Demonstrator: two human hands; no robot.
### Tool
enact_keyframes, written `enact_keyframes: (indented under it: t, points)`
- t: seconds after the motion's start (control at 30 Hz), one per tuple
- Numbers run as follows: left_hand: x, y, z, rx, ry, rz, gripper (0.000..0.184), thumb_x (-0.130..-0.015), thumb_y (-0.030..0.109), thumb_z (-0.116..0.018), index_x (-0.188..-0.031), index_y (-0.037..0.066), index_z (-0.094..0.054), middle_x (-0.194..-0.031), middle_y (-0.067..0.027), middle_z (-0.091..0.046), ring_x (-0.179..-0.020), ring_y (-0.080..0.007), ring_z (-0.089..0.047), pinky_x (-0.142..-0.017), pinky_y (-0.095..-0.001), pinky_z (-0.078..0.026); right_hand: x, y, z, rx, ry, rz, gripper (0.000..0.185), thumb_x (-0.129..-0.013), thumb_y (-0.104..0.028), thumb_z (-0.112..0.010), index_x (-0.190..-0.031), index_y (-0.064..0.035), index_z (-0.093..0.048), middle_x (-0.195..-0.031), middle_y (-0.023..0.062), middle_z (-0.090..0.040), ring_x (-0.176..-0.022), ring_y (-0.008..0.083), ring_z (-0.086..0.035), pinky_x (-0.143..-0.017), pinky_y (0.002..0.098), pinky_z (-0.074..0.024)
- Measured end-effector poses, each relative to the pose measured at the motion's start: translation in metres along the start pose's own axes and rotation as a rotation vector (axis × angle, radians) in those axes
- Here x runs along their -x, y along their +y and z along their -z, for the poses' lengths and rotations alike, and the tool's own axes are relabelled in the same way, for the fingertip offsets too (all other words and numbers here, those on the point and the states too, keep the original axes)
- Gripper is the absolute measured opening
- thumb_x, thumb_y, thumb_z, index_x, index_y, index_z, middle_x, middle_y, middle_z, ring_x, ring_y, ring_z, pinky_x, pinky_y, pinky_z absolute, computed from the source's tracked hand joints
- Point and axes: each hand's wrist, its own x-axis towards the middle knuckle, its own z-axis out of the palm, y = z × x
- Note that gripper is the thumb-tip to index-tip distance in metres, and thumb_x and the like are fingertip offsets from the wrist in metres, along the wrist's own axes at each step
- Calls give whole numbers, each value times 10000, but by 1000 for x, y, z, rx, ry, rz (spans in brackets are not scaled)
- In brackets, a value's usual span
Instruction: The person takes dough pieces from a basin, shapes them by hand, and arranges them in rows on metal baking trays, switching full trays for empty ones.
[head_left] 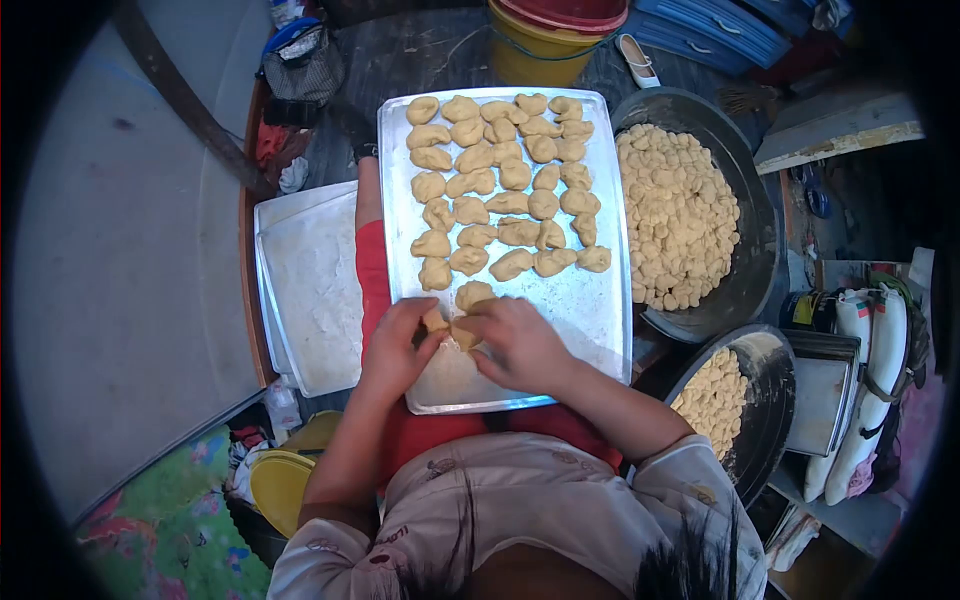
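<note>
A metal baking tray (590,320) lies across my lap, with rows of dough lumps (515,175) over its upper part. Low on the tray, my left hand (396,345) is closed, pinching a small piece of dough (436,320) between thumb and fingers. Beside it, my right hand (520,345) has its fingers closed on another bit of dough (465,337). Whether the two bits are joined, I cannot tell. One more dough lump (474,295) rests just above my right fingertips.
To the right stand a large black basin (765,230) heaped with dough pieces and a smaller black basin (780,400) holding more. Spare trays (310,290) lie on the left. Beyond the tray are a yellow bucket (540,55) and a white shoe (637,62).
</note>
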Motion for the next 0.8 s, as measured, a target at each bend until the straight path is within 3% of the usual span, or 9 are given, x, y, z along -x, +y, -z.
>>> enact_keyframes:
  t: [0.1,0.17,0.2,0.33,0.43,0.5,0.63,0.77,0.8]
  points:
    - [-9,-7,-3,-13,91,-100,372,-741,108,-747,-1085,55,-616,-1058,-112,-570,-959,-303,-582,-822,-390,-494,18,13,-11,53,-127,61,292,-706,-98,-682,-985,-91,-600,-971,96,-580,-933,294,-550,-816,411,-434]
    - [-12,-2,-3,-117,116,-185,361,-745,127,-746,-1077,59,-623,-1064,-103,-568,-990,-297,-567,-841,-394,-476,23,22,0,23,-117,-53,250,-692,-80,-668,-930,-88,-593,-951,107,-574,-910,311,-561,-791,414,-449]
    - [-13,2,-4,-218,139,-270,350,-749,145,-745,-1069,63,-630,-1069,-94,-566,-1020,-291,-551,-859,-397,-458,23,28,7,39,26,-37,219,-649,-32,-630,-857,-70,-573,-862,112,-538,-810,322,-557,-711,437,-446]
    - [-23,21,-13,-355,89,-360,324,-756,190,-739,-1051,86,-652,-1093,-85,-568,-1096,-284,-504,-929,-417,-377,15,36,20,-52,235,-213,214,-704,-15,-633,-901,-58,-561,-872,117,-550,-823,349,-556,-736,441,-459]
    - [-34,27,-20,-466,71,-428,365,-717,239,-770,-1034,97,-657,-1107,-94,-580,-1079,-283,-510,-972,-418,-309,16,51,15,-34,149,-146,214,-731,-44,-648,-928,-69,-568,-913,117,-557,-875,340,-558,-762,428,-456]
    - [-38,38,-15,-485,61,-347,357,-746,304,-746,-1029,100,-674,-1200,-83,-572,-1146,-292,-470,-983,-454,-285,17,54,20,53,111,-32,238,-733,-64,-658,-953,-79,-569,-947,113,-566,-927,325,-554,-796,419,-444]
    - [-44,38,-21,-503,40,-377,346,-743,335,-751,-984,94,-690,-1207,-74,-588,-1155,-284,-479,-983,-462,-284,25,55,22,31,65,-70,342,-754,-113,-712,-1071,-90,-585,-1149,122,-581,-1063,322,-546,-888,423,-434]
    - [-43,45,-21,-533,5,-353,326,-735,317,-762,-963,95,-690,-1179,-63,-599,-1151,-278,-484,-988,-456,-274,37,60,42,-67,191,-11,364,-778,-139,-713,-1115,-93,-584,-1170,127,-580,-1088,323,-543,-928,425,-422]
    - [-42,49,-21,-538,1,-334,348,-723,300,-774,-984,92,-677,-1181,-82,-585,-1144,-285,-490,-991,-463,-266,42,73,54,13,326,-46,367,-784,-147,-712,-1123,-85,-584,-1171,130,-580,-1080,317,-550,-919,416,-433]
